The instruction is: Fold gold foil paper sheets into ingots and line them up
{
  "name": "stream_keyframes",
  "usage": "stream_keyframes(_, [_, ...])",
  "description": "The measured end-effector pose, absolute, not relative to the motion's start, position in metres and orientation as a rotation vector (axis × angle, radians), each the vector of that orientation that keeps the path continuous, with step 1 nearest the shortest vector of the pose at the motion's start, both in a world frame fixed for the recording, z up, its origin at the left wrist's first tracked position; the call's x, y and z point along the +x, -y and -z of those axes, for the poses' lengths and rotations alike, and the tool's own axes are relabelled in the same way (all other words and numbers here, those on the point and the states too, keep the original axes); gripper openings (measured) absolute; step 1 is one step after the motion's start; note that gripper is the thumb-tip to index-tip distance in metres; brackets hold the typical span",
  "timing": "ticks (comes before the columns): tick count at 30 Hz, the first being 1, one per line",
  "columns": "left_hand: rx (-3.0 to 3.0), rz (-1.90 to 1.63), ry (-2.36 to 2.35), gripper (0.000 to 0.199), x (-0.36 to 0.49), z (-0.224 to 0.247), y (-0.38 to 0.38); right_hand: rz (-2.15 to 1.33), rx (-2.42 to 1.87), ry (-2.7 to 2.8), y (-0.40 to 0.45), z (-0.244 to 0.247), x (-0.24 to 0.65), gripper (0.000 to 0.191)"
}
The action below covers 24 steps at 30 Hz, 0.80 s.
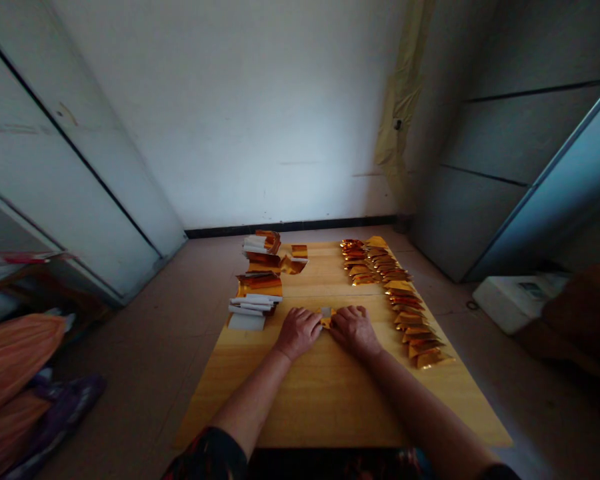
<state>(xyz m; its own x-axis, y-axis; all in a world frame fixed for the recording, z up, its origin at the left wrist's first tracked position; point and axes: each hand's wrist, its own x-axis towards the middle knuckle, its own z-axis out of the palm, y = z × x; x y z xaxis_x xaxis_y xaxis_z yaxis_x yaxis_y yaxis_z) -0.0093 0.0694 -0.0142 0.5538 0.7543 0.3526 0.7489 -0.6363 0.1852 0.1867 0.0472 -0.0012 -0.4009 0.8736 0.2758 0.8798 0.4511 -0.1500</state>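
The work area is a small room closed off by a white plaster wall (240,113), with a grey sliding wardrobe door (75,160) on the left and a grey panelled cabinet (515,140) on the right. Orange plastic bags (15,360) lie at the lower left, and a white plastic box (515,300) sits on the brown floor (130,347) at the right.

A pale wooden tabletop (340,413) occupies the centre. Work status, as laid out:

1. Folded output: a long, overlapping row of gold-foil packets (405,320) runs down the right side of the tabletop, from the far edge almost to the person's right forearm.
2. Unfolded stock: two loose stacks of white-backed gold-foil sheets (254,293) stand along the left side, with a single gold-foil square (300,251) just beyond them (its edges look unfolded).

Between these, the left hand (300,332) and right hand (355,330) rest palm-down near the tabletop's middle, with the fingers of each curled inward. A small folded foil piece (326,317) sits between them, touching the fingertips. Whether either grip has firm hold of it cannot be told from this view. Nothing lies between the hands and the row.
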Motion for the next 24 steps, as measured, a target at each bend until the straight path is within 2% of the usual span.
stream_keyframes(7, [2.674, -0.606, -1.386, 0.028, -0.011, 0.014, -0.070, 0.114, -1.548, 2.396, -0.049, 0.006, 0.182, 0.019])
stream_keyframes(16, [2.302, -0.819, -1.509, 0.028, -0.005, 0.024, -0.082, -0.164, -1.680, 2.238, -0.060, 0.006, 0.183, 0.022])
stream_keyframes(24, [2.170, -0.824, -1.640, 0.024, 0.004, 0.022, -0.085, -0.131, -1.918, 2.082, -0.068, 0.009, 0.171, 0.020])
